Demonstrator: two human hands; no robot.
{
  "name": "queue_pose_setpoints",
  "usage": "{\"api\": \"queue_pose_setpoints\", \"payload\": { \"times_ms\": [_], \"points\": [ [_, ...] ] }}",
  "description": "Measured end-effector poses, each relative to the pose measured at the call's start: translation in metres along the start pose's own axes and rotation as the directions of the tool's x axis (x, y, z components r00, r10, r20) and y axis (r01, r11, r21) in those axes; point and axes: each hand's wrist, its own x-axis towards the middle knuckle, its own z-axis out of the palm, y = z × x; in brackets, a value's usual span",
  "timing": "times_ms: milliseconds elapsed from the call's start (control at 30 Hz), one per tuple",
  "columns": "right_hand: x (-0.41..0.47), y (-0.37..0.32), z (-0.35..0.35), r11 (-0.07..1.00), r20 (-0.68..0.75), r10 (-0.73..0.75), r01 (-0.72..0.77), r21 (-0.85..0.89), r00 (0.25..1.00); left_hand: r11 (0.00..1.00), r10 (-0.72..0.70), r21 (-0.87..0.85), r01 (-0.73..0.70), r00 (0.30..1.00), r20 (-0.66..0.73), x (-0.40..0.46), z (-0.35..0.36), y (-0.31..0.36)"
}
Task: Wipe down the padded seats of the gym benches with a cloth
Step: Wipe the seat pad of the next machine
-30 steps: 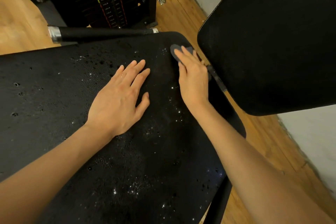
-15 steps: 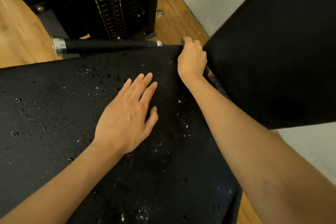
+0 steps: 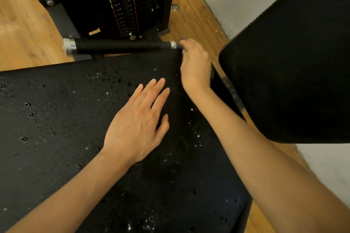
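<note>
The dark blue cloth (image 3: 181, 40) barely peeks out past the right hand (image 3: 195, 66), which is curled over it at the far corner of the black padded seat (image 3: 56, 119), beside a black foam-gripped bar (image 3: 121, 45). The left hand (image 3: 138, 125) lies flat, fingers spread, on the wet seat.

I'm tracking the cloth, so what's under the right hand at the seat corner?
The right hand covers the far corner of the seat. Only a dark sliver shows past its fingertips, likely the cloth; the rest is hidden. The left hand lies flat on the wet seat.
</note>
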Motion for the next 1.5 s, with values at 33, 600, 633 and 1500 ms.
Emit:
{"api": "queue_pose_setpoints", "payload": {
  "times_ms": [33,600,633,1500],
  "points": [
    [-0.013,-0.004,-0.001,0.994,0.039,-0.107,0.106,0.02,0.993,1.0,0.0,0.004,0.0,1.0,0.0,0.0,0.0,-0.001],
    [0.02,0.01,-0.016,0.957,0.217,-0.283,0.258,0.135,0.934,1.0,-0.002,0.018,0.002,1.0,-0.022,0.0,-0.002,-0.001],
    [0.024,0.022,-0.019,0.983,0.171,-0.151,0.128,0.135,0.974,1.0,-0.01,0.029,0.011,1.0,-0.029,-0.002,-0.004,-0.001],
    [-0.021,-0.027,0.009,0.956,0.018,-0.117,0.108,0.271,0.993,0.953,-0.282,0.096,0.289,0.956,-0.084,-0.032,-0.009,-0.015]
  ]
}}
